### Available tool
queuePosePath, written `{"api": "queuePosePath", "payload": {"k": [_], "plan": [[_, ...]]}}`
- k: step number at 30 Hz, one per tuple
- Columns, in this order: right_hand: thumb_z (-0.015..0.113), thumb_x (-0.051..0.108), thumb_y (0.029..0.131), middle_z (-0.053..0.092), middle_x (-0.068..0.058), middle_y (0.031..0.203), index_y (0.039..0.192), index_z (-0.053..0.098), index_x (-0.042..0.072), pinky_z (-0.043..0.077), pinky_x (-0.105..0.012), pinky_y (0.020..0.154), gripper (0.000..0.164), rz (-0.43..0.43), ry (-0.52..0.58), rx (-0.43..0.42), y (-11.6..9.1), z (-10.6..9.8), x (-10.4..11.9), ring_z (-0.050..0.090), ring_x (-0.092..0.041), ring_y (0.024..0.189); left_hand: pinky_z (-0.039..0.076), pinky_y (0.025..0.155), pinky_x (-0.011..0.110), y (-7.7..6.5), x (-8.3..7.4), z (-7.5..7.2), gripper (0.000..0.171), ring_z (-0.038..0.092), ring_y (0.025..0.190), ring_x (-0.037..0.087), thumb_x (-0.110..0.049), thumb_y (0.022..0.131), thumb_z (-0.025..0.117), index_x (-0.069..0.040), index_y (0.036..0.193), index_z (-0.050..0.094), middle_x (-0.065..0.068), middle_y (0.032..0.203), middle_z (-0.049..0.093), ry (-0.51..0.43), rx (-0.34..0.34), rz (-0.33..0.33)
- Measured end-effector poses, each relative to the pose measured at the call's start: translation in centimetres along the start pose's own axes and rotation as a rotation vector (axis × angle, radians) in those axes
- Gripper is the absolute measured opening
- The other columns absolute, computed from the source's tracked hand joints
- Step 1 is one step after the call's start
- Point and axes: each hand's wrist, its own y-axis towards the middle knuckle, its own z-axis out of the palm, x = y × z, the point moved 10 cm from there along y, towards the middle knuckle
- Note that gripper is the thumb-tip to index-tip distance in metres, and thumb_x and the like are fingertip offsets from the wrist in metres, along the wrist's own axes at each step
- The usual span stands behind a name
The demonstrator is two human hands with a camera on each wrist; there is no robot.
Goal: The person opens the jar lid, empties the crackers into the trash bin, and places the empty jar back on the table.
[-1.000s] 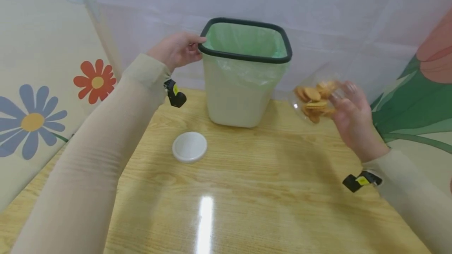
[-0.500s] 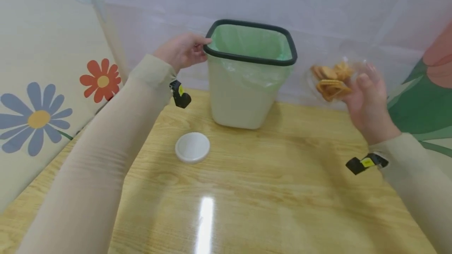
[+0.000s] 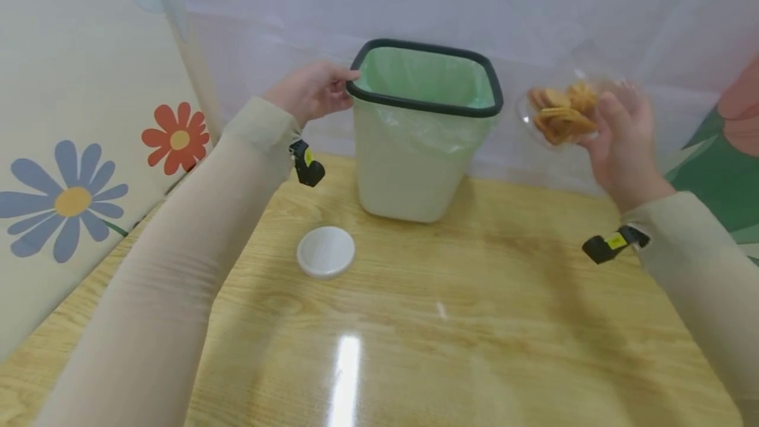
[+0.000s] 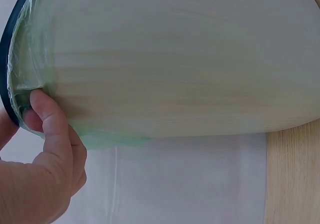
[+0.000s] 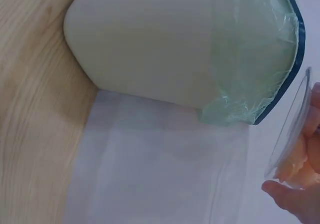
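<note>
A cream wastebasket point(image 3: 403, 170) stands upright on the table, with a black rim point(image 3: 423, 106) holding a green liner bag point(image 3: 423, 78). My left hand point(image 3: 314, 91) grips the rim at its left corner; the left wrist view shows thumb and fingers pinching the rim and the liner's folded edge. To the right of the basket, raised above the table, my right hand point(image 3: 625, 140) holds a clear plastic bowl point(image 5: 290, 134) tilted with its mouth toward the basket. Several orange-brown crackers point(image 3: 563, 120) lie inside it. Part of the bowl is hidden by my fingers.
A round white lid-like disc point(image 3: 326, 252) lies on the wooden table point(image 3: 450, 335), front left of the wastebasket. Behind stands a pale fabric backdrop point(image 3: 534, 12). Flower-printed panels point(image 3: 71, 84) flank the table at left and right.
My right hand has moved up and to the right with the bowl of crackers, away from the basket, then slowed. The left hand keeps its grip on the rim. The view has shifted slightly.
</note>
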Motion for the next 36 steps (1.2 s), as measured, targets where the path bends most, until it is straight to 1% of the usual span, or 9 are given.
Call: {"api": "queuePosePath", "payload": {"k": [12,16,18,20,22,24,27,29,36], "plan": [[0.061,0.003,0.093,0.027,0.000,0.148,0.152,0.011,0.019,0.046,-0.038,0.093,0.079,0.047,-0.150,-0.027,1.5,-0.8,0.2,0.040,-0.019,0.126,0.048,0.057,0.024,0.4,1.2,1.4,0.009,0.044,0.071,0.014,0.001,0.092,0.063,-0.004,0.091,0.055,0.003,0.082,0.044,0.007,0.023,0.004],[0.060,0.001,0.093,0.023,-0.002,0.152,0.153,0.011,0.017,0.054,-0.029,0.081,0.079,0.048,-0.214,0.006,1.7,-0.3,0.6,0.038,-0.020,0.129,0.048,0.056,0.023,0.4,1.3,1.6,0.009,0.045,0.070,0.014,0.000,0.093,0.062,-0.004,0.090,0.055,0.003,0.076,0.044,0.024,0.031,0.007],[0.059,0.001,0.094,0.021,-0.003,0.154,0.154,0.010,0.015,0.048,-0.040,0.094,0.079,0.048,-0.232,0.014,2.0,0.0,0.7,0.034,-0.020,0.134,0.048,0.056,0.023,0.5,1.3,1.7,0.009,0.045,0.070,0.014,0.000,0.093,0.062,-0.004,0.089,0.055,0.003,0.074,0.043,0.030,0.035,0.010],[0.059,0.001,0.094,0.019,-0.002,0.156,0.155,0.009,0.015,0.032,-0.048,0.108,0.080,0.052,-0.260,0.012,2.3,0.3,0.9,0.030,-0.019,0.137,0.048,0.056,0.023,0.5,1.2,1.7,0.010,0.046,0.070,0.014,0.000,0.093,0.062,-0.004,0.089,0.055,0.003,0.073,0.043,0.034,0.034,0.010],[0.060,0.001,0.094,0.020,-0.001,0.156,0.155,0.009,0.015,0.023,-0.048,0.111,0.081,0.057,-0.288,0.009,2.5,0.5,1.0,0.031,-0.018,0.136,0.048,0.056,0.023,0.5,1.2,1.7,0.010,0.045,0.070,0.014,0.000,0.093,0.062,-0.004,0.089,0.054,0.003,0.074,0.043,0.039,0.035,0.012],[0.061,0.000,0.093,0.020,-0.001,0.157,0.156,0.008,0.016,0.032,-0.040,0.109,0.083,0.059,-0.341,0.022,2.8,0.9,1.2,0.038,-0.016,0.130,0.048,0.056,0.023,0.5,1.1,1.7,0.010,0.045,0.070,0.014,0.000,0.093,0.062,-0.004,0.089,0.054,0.003,0.074,0.043,0.040,0.038,0.015],[0.065,0.000,0.091,0.019,0.000,0.158,0.156,0.009,0.017,0.050,-0.018,0.083,0.087,0.073,-0.428,0.052,3.2,1.6,1.5,0.047,-0.012,0.115,0.048,0.056,0.023,0.5,1.0,1.7,0.010,0.045,0.069,0.014,0.001,0.094,0.061,-0.003,0.088,0.054,0.003,0.072,0.043,0.033,0.043,0.019],[0.068,0.001,0.089,0.018,0.000,0.159,0.156,0.009,0.017,0.051,-0.015,0.071,0.090,0.078,-0.491,0.077,3.5,2.3,1.6,0.048,-0.011,0.111,0.047,0.056,0.023,0.5,0.9,1.7,0.010,0.044,0.068,0.014,0.001,0.094,0.060,-0.003,0.089,0.054,0.003,0.070,0.042,0.038,0.043,0.024],[0.069,0.001,0.088,0.018,-0.003,0.159,0.156,0.010,0.015,0.047,-0.009,0.079,0.091,0.070,-0.612,0.141,4.8,4.0,2.1,0.046,-0.010,0.115,0.047,0.058,0.024,0.4,0.8,1.6,0.007,0.043,0.068,0.014,-0.001,0.094,0.061,-0.004,0.094,0.055,0.003,0.070,0.042,0.041,0.034,0.023]]}}
